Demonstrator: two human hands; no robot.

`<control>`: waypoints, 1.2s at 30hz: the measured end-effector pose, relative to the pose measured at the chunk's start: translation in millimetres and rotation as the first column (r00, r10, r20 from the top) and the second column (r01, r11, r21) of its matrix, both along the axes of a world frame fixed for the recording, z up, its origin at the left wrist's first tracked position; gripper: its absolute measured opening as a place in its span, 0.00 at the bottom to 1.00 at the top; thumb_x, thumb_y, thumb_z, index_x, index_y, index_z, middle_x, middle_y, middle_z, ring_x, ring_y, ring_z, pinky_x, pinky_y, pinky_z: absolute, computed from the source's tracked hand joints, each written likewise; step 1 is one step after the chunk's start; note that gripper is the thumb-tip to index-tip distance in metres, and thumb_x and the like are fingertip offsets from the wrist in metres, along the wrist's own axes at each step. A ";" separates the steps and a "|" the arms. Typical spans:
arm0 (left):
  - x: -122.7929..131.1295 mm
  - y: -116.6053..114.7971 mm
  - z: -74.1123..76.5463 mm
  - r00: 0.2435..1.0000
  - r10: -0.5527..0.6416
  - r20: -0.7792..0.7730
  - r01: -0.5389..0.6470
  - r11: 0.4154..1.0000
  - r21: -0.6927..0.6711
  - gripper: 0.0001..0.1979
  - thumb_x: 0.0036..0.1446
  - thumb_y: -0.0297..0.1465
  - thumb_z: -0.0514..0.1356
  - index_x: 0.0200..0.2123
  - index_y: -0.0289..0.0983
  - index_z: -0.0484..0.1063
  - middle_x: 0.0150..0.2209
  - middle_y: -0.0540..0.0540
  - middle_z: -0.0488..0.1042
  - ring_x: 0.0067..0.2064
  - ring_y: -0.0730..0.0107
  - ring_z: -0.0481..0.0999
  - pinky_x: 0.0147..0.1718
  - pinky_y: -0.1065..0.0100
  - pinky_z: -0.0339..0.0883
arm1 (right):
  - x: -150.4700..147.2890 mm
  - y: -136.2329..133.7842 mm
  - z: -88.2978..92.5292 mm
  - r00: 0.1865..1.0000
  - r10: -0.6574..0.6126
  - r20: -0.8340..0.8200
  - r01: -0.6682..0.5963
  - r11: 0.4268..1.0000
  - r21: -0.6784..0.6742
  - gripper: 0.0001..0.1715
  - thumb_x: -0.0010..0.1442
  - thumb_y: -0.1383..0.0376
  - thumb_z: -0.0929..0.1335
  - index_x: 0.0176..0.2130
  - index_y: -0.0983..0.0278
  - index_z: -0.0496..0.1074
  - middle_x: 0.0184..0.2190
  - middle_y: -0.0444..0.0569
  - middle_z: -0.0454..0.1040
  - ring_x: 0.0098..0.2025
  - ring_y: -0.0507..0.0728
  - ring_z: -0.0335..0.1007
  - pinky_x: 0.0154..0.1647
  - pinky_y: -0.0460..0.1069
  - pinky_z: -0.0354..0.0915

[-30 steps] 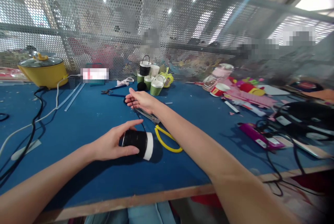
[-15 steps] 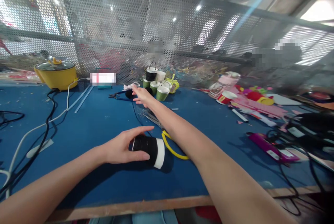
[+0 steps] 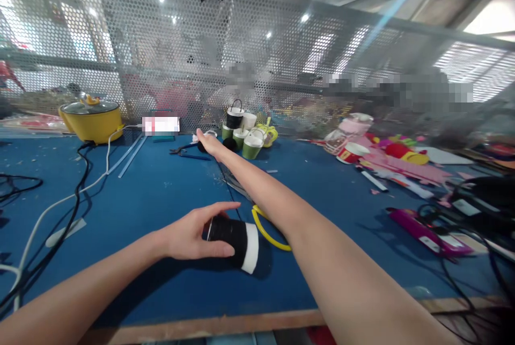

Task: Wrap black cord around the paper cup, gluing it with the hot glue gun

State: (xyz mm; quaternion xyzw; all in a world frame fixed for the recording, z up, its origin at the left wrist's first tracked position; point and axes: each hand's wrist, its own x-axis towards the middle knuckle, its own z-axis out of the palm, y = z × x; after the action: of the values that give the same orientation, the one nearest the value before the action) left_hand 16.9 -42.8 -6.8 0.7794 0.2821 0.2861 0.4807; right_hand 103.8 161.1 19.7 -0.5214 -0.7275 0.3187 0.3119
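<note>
A black paper-cup-like cup with a white band [image 3: 251, 248] lies on its side near the front of the blue table. My left hand [image 3: 189, 235] is wrapped around its black end, thumb in front and fingers over the top. My right hand [image 3: 210, 145] reaches far forward, over a small dark object that it partly covers. Its fingers are mostly hidden, so its grip cannot be made out. Beside it lie blue-handled pliers [image 3: 191, 155]. A thin black cord [image 3: 228, 186] runs from near that hand toward the cup. Scissors with a yellow handle [image 3: 271, 239] lie under my right forearm.
Several small green, white and black bucket-like cups [image 3: 252, 146] stand behind my right hand. A yellow electric pot [image 3: 94, 122] and cables are at left. Pink craft pieces [image 3: 406, 168], a red cup [image 3: 352, 153] and a purple box [image 3: 428, 231] lie right. Perforated metal panel [image 3: 273, 55] closes the back.
My right hand has turned and lowered over the dark object, its spread fingers now mostly hidden. My left hand keeps the cup in place. The view has shifted slightly.
</note>
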 end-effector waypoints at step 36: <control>-1.3 -0.3 -7.1 0.975 0.217 -0.046 -0.200 0.948 0.248 0.31 0.48 0.38 0.62 0.51 0.40 0.49 0.44 0.42 0.65 0.43 0.61 0.70 0.41 0.60 0.66 | 89.9 -147.4 25.6 0.937 0.269 0.223 -0.214 0.946 -0.246 0.28 0.56 0.50 0.60 0.18 0.65 0.68 0.19 0.46 0.69 0.22 0.50 0.60 0.27 0.47 0.55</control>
State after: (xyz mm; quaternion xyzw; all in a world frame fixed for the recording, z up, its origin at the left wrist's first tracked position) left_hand 15.5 -43.1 -14.0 0.8078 0.3431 0.3392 0.3385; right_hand 193.8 13.8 45.3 -0.4950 -0.7808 0.3633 0.1158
